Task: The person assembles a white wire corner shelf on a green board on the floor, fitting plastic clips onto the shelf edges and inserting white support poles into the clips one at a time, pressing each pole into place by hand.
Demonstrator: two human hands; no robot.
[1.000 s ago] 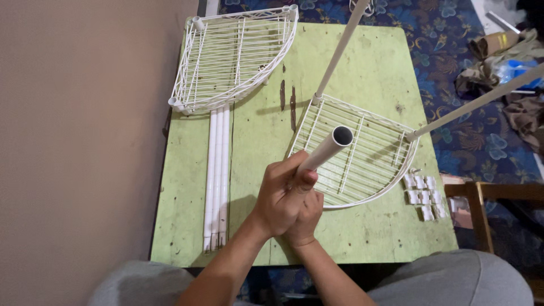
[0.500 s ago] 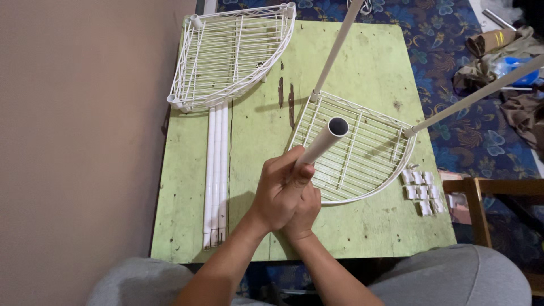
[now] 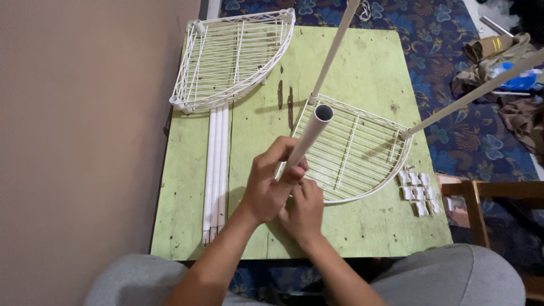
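Left hand [image 3: 271,186] grips white tube [image 3: 310,135] over wire shelf [image 3: 354,150].

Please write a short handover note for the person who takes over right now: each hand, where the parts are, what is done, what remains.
Left hand: gripping the upright white tube.
Right hand: at the tube's lower end, by the near corner of the wire shelf.
Done: two other poles already stand in this shelf.
Left: second wire shelf, spare tubes and white clips lie unused on the green table.
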